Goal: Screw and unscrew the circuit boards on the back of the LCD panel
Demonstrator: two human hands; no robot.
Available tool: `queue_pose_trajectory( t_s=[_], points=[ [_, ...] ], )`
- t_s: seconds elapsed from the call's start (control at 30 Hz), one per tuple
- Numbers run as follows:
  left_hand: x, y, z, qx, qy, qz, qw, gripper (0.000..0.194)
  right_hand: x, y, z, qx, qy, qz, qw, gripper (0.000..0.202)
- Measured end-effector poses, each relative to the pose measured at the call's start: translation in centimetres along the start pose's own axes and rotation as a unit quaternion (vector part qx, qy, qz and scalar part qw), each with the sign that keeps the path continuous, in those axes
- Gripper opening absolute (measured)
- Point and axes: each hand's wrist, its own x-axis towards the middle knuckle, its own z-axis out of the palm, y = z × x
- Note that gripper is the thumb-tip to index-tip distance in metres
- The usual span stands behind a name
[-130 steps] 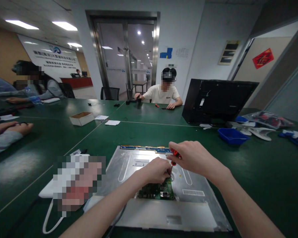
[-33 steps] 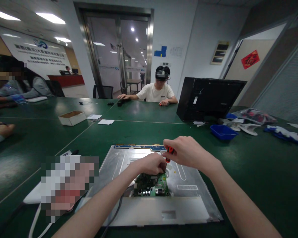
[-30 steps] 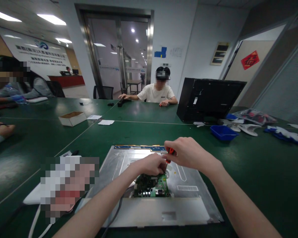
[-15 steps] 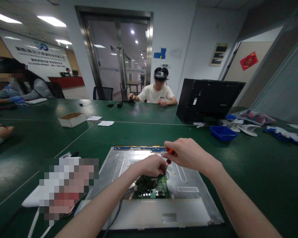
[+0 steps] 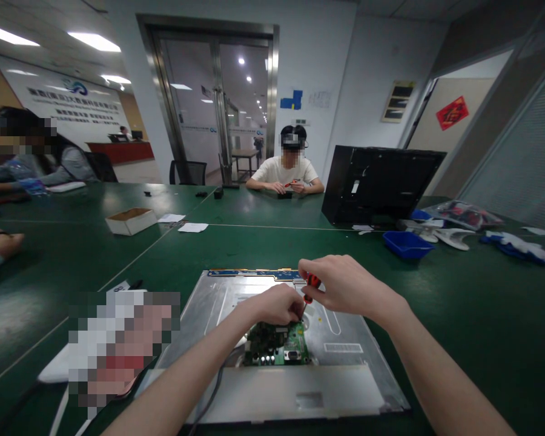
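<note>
My right hand (image 5: 333, 281) grips the red and black handle of a screwdriver (image 5: 312, 283), whose shaft points down at the upper right corner of a green circuit board (image 5: 295, 348). Close beside the tip, my left hand (image 5: 281, 304) has its fingers pinched together at the board's top edge; what they hold, if anything, is hidden. The board sits on a silver metal panel (image 5: 358, 345) lying flat on the table. A blue strip board (image 5: 254, 274) runs along the panel's far edge.
A black monitor (image 5: 381, 184) stands at the back right, near a blue tray (image 5: 407, 244) and gloves (image 5: 518, 247). A white box (image 5: 131, 221) is at the back left. Pixelated items (image 5: 122, 345) with cables lie left of the panel. People sit across and at the left.
The fingers of my right hand have shifted slightly on the screwdriver handle, showing more of it. My left hand stays in place. Across the table, the person's hands have come together.
</note>
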Motion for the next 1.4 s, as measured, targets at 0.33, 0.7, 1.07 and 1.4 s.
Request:
queue_pose_trajectory(
  t_s=[0.33, 0.7, 1.07, 1.4],
  points=[
    [-0.01, 0.15, -0.03, 0.009, -0.001, -0.004, 1.0, 0.013, -0.41, -0.08, -0.48, 0.058, -0.021, -0.002, 0.998, 0.012],
    [0.2, -0.39, 0.36, 0.011, 0.002, 0.002, 1.0, 0.012, 0.23, -0.31, -0.08, -0.008, -0.012, 0.016, 1.0, 0.014],
    [0.21, -0.53, 0.42, -0.01, 0.011, 0.012, 1.0, 0.012, 0.13, -0.28, -0.16, 0.026, -0.012, 0.006, 1.0, 0.009],
    [0.03, -0.42, 0.27, -0.003, 0.014, 0.018, 1.0, 0.014, -0.17, -0.13, -0.28, 0.048, -0.015, -0.002, 0.999, 0.011]
  ],
)
